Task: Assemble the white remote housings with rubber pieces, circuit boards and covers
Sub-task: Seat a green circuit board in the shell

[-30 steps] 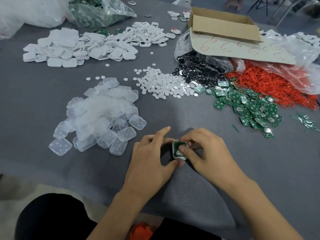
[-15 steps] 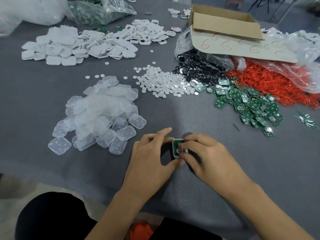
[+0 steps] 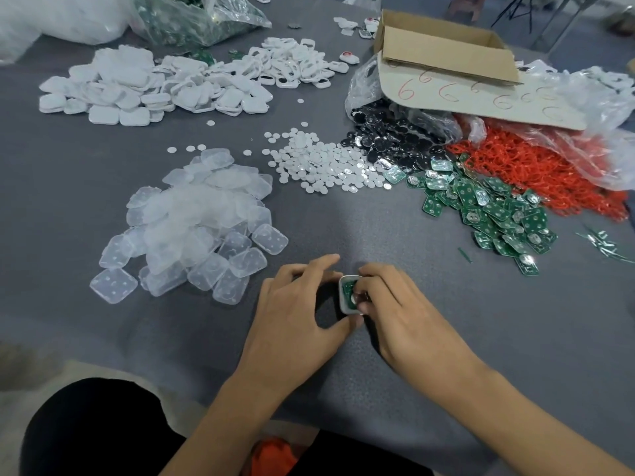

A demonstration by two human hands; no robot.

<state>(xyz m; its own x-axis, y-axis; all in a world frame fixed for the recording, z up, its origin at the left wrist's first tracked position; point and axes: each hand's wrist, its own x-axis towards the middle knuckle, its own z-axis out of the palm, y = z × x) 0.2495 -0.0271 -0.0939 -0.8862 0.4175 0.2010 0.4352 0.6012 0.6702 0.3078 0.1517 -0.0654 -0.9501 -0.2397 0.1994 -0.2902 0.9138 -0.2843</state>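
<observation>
A small white remote housing (image 3: pixel 343 297) with a green circuit board (image 3: pixel 349 289) inside it lies on the grey table near the front edge. My left hand (image 3: pixel 299 310) grips the housing from the left, thumb at its lower corner, fingers curled over its top. My right hand (image 3: pixel 405 310) covers its right half, fingertips pressing on the board. Translucent rubber pieces (image 3: pixel 199 221) are heaped to the left. Loose green circuit boards (image 3: pixel 488 207) lie to the right. White covers and housings (image 3: pixel 154 87) are piled at the back left.
White round discs (image 3: pixel 323 163) and black round pieces (image 3: pixel 395 139) lie mid-table. Red plastic loops (image 3: pixel 549 170) spill from a bag at right, under a cardboard box (image 3: pixel 446 46). A bag of boards (image 3: pixel 196 18) sits at the back.
My right fingers have slid further over the housing, hiding more of the green board. My left hand has kept its grip on the housing.
</observation>
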